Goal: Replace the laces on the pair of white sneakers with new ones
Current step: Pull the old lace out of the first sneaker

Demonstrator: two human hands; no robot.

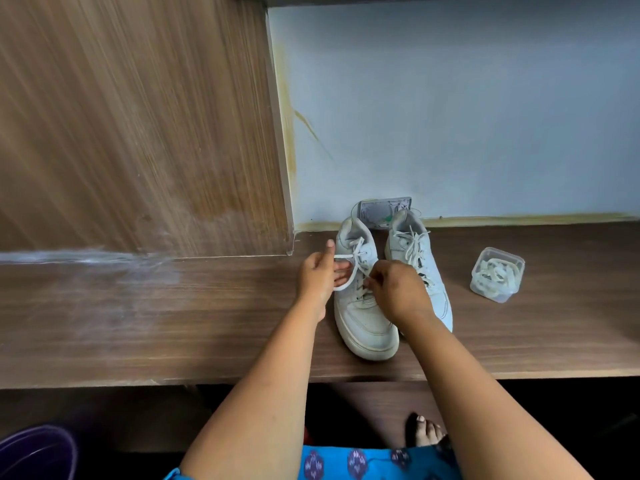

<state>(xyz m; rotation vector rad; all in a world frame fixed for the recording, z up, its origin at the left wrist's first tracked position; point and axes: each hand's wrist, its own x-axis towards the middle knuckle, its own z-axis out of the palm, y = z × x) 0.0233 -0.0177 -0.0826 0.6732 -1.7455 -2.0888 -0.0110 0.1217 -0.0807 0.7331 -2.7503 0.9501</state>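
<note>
White sneakers stand side by side on the brown wooden surface [207, 323], toes toward the person and heels near the pale blue wall [450, 98]. Far left, a wood-grain panel [138, 116] rises from the back of the surface, and a dark purple tub [34, 452] shows below its front edge. The left hand [317, 275] sits just left of the left sneaker [363, 317], thumb raised, its fingers curled round a loop of the old lace [348, 280] pulled sideways out from the shoe; this grip is closed on the lace. The right hand [398, 289] lies over the middle of the same sneaker's lacing, fingers bent and pinching the lace at the eyelets, so its grip is closed on the lace too. The right sneaker [419, 258] stands just beside the first, partly hidden by the right hand and forearm, its lace tied and untouched. A small printed packet [381, 207] leans against the wall behind the heels. Further right, apart from the shoes, a clear plastic box [497, 275] sits on the surface with coiled new laces [495, 273] inside. Below the edge, blue patterned cloth [346, 462] and a bare foot [426, 431] show.
</note>
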